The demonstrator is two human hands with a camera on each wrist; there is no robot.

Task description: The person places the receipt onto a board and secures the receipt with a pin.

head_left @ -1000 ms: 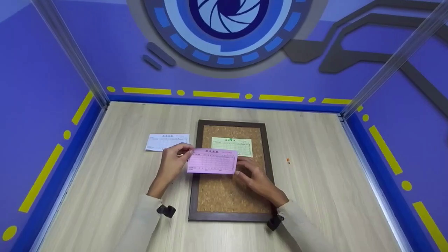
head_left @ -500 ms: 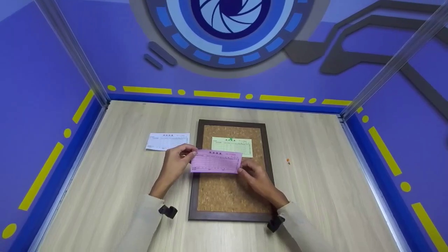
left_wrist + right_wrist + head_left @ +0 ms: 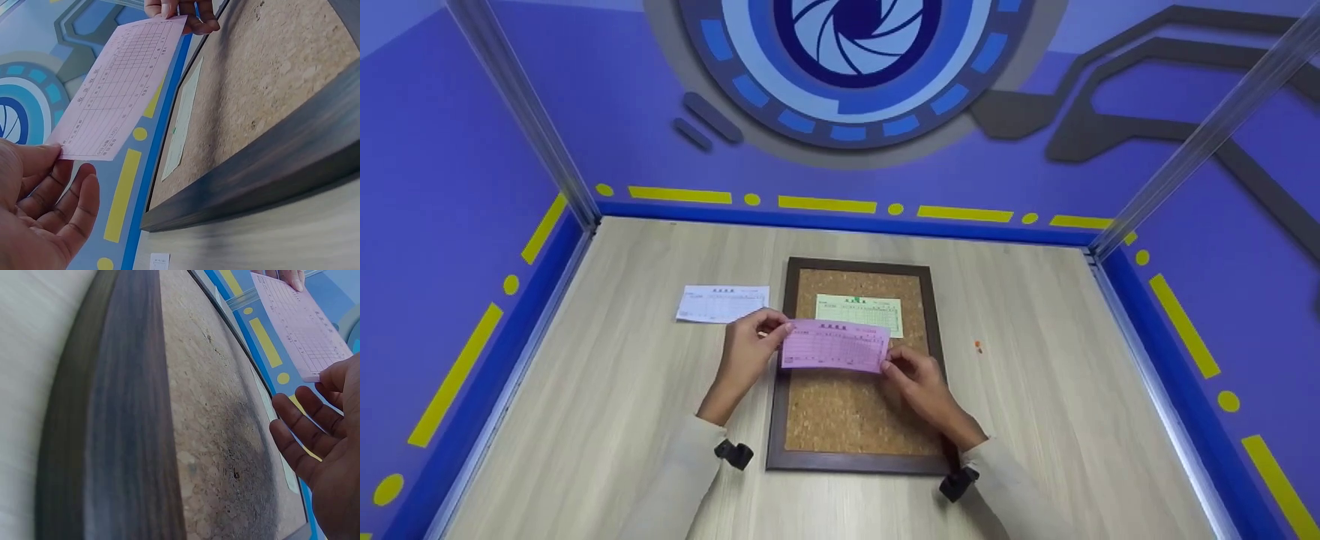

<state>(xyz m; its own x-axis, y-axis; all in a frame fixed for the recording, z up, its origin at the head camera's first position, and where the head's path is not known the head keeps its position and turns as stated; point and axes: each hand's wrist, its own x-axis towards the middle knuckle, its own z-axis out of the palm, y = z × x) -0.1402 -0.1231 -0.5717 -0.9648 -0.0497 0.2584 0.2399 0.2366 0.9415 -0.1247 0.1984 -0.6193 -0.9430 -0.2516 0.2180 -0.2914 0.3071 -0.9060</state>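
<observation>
A pink printed form (image 3: 835,346) is stretched between both hands above the cork board (image 3: 855,416), bowing slightly. My left hand (image 3: 751,346) pinches its left end between thumb and forefinger; in the left wrist view the other fingers (image 3: 70,211) curl loosely below the paper. At the opposite end my right hand (image 3: 922,382) pinches the lower right corner, thumb in front, as the right wrist view also shows. Behind the pink form, a green form (image 3: 877,309) lies on the upper part of the cork, with a green pin (image 3: 856,299) at its top edge.
On the wooden table (image 3: 1035,420), a white form (image 3: 724,301) lies left of the board, partly behind my left hand. Small orange pins (image 3: 978,346) sit to the board's right. A dark frame (image 3: 855,462) borders the cork. Blue walls (image 3: 915,161) enclose the table at back and sides.
Both hands have shifted a little to the right with the pink form. My right fingers, near the form's right edge before, now pinch its corner. The board and other forms stay put.
</observation>
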